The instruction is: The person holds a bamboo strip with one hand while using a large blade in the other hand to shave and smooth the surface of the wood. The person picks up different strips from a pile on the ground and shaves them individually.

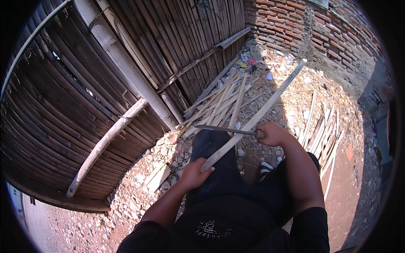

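My left hand [195, 173] is closed round the near end of a long, pale bamboo strip [266, 108]. The strip slants away from me to the far right, crossing above my dark-trousered leg. In my right hand [273, 134] is the handle of a machete [217, 127], its dark blade pointing left. The blade lies across the strip, roughly midway between my left hand and the strip's middle. Whether its edge bites into the bamboo cannot be made out.
A slatted bamboo wall [55, 114] with thick poles rises on the left. Cut strips [223, 101] lie heaped at its foot, and another bundle [322, 128] lies at my right. A brick wall [278, 25] closes off the back. Rubble and shavings cover the ground.
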The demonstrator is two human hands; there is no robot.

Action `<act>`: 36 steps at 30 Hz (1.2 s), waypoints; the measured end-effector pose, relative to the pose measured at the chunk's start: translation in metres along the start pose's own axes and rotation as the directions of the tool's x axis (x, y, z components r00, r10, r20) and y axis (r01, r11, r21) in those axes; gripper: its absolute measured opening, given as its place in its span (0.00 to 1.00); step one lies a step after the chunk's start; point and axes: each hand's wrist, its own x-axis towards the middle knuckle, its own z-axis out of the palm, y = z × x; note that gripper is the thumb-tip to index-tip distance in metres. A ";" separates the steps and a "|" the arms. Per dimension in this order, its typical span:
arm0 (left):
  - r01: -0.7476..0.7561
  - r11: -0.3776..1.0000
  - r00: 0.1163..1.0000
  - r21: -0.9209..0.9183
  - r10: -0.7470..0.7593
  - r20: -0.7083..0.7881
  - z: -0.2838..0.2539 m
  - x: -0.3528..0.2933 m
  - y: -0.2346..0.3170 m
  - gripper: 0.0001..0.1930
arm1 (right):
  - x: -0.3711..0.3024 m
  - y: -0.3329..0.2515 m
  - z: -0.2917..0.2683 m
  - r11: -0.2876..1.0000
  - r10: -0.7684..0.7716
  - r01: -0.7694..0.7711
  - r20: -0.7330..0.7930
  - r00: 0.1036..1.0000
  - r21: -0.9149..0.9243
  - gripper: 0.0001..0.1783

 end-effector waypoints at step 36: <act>0.077 0.977 0.995 -0.198 -0.088 -0.048 0.014 0.007 -0.011 0.20 | -0.006 0.031 -0.008 0.960 0.273 -0.233 -0.332 0.903 0.155 0.21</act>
